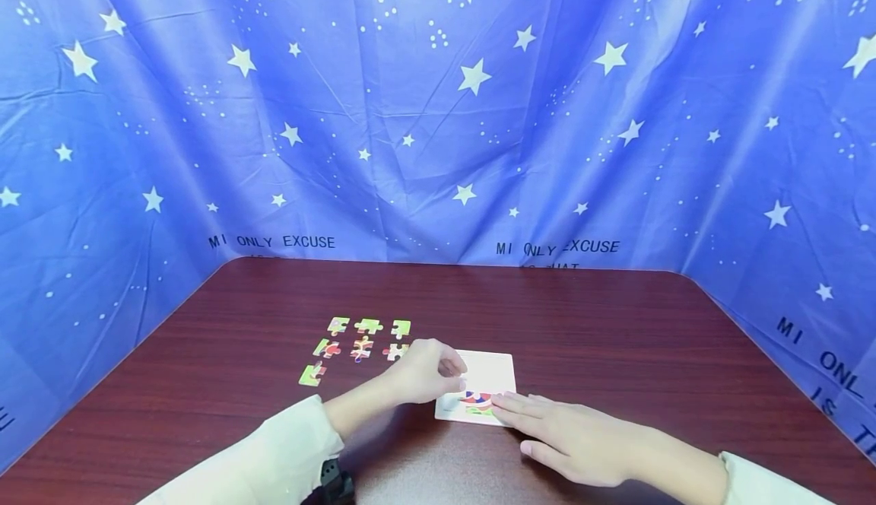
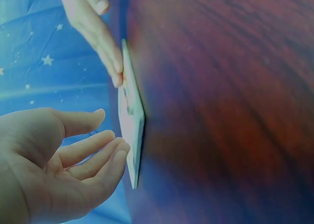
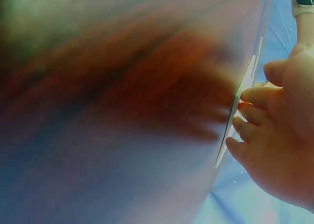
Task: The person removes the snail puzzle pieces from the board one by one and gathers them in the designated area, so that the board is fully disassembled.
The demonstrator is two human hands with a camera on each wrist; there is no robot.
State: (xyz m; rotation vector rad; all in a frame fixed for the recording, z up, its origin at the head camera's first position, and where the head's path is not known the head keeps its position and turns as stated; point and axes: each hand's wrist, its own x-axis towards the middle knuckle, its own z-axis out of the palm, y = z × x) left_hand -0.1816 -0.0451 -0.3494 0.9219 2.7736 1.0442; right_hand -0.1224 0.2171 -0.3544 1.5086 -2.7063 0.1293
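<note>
A white puzzle board (image 1: 489,368) lies on the table with colourful joined puzzle pieces (image 1: 477,398) along its near side. Over the board's left part hovers my left hand (image 1: 427,372); the left wrist view shows its fingers (image 2: 93,160) loosely bent, thumb apart, nothing between them. My right hand (image 1: 582,436) lies nearly flat at the board's near right corner, its fingertips touching the pieces or the board there. From the right wrist view, the fingers of the right hand (image 3: 279,131) reach the board's edge (image 3: 235,111). Part of the board is hidden by the hands.
Several loose puzzle pieces (image 1: 361,349) in green, red and white lie in rough rows left of the board, one partly behind the left hand. The dark red-brown table (image 1: 602,330) ends at a blue star-patterned curtain (image 1: 411,109). A black watch (image 1: 335,481) is on the left wrist.
</note>
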